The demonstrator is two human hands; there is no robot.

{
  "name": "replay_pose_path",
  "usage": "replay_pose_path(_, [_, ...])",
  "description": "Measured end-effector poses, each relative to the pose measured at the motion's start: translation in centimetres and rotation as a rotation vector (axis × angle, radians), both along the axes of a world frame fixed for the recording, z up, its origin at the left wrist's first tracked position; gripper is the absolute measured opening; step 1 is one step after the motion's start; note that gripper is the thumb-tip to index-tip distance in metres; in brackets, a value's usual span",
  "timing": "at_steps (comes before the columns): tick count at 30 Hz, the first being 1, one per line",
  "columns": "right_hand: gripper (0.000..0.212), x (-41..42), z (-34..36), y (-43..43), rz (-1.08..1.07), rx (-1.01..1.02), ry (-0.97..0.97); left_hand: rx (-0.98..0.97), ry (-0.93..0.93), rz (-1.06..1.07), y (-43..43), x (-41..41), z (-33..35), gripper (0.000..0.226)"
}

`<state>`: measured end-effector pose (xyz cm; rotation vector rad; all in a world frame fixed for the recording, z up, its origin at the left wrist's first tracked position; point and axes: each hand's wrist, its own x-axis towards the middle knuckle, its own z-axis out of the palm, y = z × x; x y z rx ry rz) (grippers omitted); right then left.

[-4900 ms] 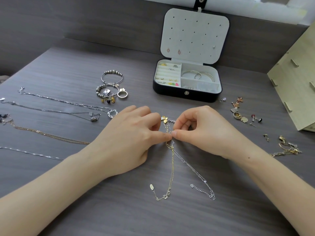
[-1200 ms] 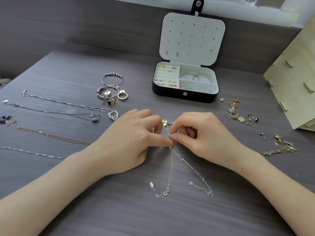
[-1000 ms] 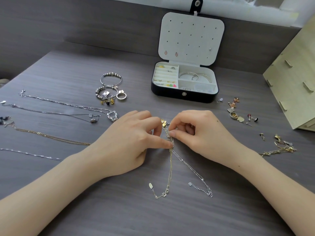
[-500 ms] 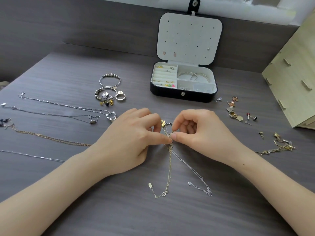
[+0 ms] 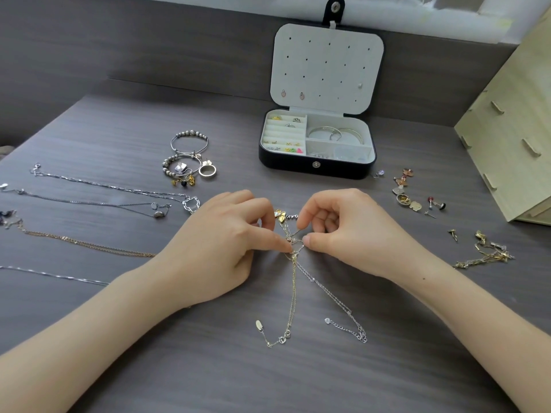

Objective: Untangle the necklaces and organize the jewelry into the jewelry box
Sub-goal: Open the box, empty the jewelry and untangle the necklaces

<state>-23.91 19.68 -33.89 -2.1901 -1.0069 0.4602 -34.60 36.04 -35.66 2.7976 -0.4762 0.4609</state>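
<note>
A gold necklace (image 5: 292,296) and a silver necklace (image 5: 331,296) lie tangled together at the middle of the dark table. My left hand (image 5: 220,245) and my right hand (image 5: 348,231) face each other over the knot, and each pinches the chains there with thumb and fingertip. Both chains' loose ends trail toward me. The open jewelry box (image 5: 316,165) stands behind the hands, its white lid upright, with rings, earrings and bangles in its compartments.
Several straightened chains (image 5: 98,201) lie at the left. Beaded bracelets and a ring (image 5: 190,158) sit left of the box. Loose earrings (image 5: 411,198) and a small gold tangle (image 5: 486,251) lie at the right. A pale wooden stand (image 5: 512,135) fills the right edge.
Both hands stay pinched on the knot with only small finger shifts; the right fingers have lifted slightly off the chains. The chains' loose ends lie as before.
</note>
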Motion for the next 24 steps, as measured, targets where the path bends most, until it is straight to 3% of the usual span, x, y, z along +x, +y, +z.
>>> replay_pose_path(8, [0.024,-0.2,0.7,-0.2,0.043,-0.049,-0.034,-0.078,0.004,0.016,0.1,-0.1,-0.1,0.057])
replay_pose_path(12, [0.016,-0.7,1.0,-0.2,0.07,-0.063,-0.072,-0.338,-0.019,0.144,-0.4,-0.5,0.4,0.037])
replay_pose_path(16, [0.028,-0.8,1.2,-0.3,0.085,-0.104,-0.102,-0.539,0.067,0.326,-1.0,-0.5,1.2,0.019])
replay_pose_path(24, [0.027,-0.8,1.3,-0.4,0.106,-0.135,-0.131,-0.362,0.281,0.451,-2.6,0.9,1.9,0.013])
